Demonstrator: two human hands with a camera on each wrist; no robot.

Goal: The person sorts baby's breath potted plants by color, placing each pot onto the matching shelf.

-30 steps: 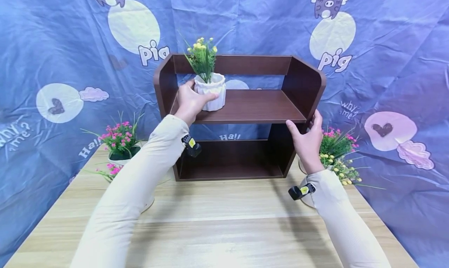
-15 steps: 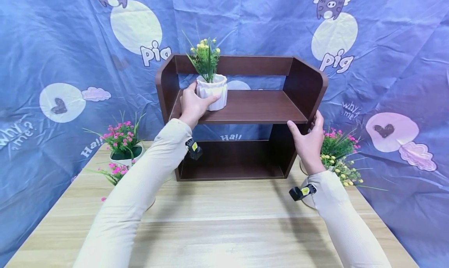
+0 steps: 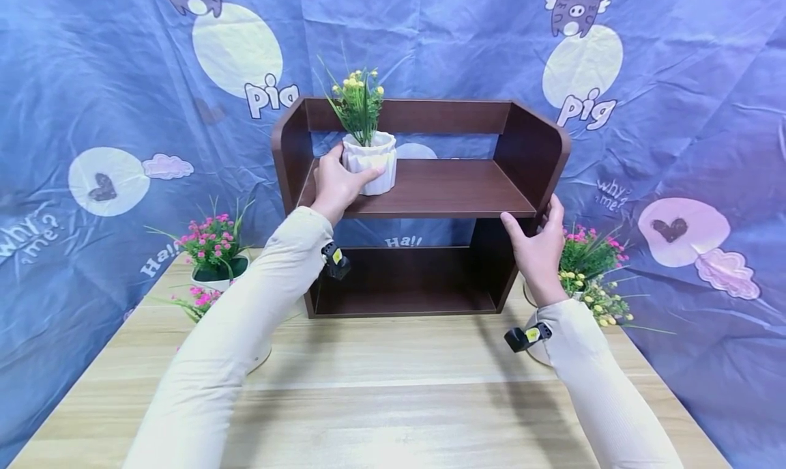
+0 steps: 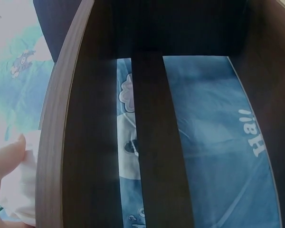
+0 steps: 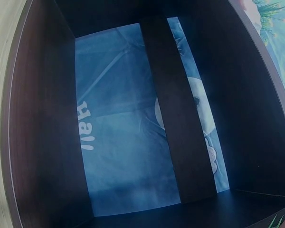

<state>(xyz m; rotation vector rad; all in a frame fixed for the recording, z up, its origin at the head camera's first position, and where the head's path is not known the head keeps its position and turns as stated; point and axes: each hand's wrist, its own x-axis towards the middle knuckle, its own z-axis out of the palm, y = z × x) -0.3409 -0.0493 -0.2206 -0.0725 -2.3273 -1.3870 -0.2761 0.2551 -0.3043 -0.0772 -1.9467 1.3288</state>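
Observation:
A white fluted flowerpot [image 3: 371,165] with yellow flowers and green leaves stands upright on the upper left of a dark brown two-tier shelf [image 3: 442,186]. My left hand [image 3: 336,181] grips the pot from its left and front, thumb across the front. At the shelf's right side my right hand [image 3: 539,247] holds the side panel, thumb at the front edge and fingers along the outer face. Only the left thumb and part of the white pot [image 4: 19,185] show at the edge of the left wrist view. The right wrist view shows mostly the shelf's lower compartment [image 5: 42,118].
Pink flowers in a white pot [image 3: 211,247] stand left of the shelf, with another pink plant [image 3: 199,302] partly behind my left sleeve. Pink [image 3: 592,250] and yellow [image 3: 604,302] flowering plants stand at the right. A blue printed cloth [image 3: 417,39] hangs behind the wooden table [image 3: 393,401].
Early on, my left hand and the flowerpot shifted very slightly right, and the plant turned a little. Since half a second ago they look still. My right hand stays on the side panel.

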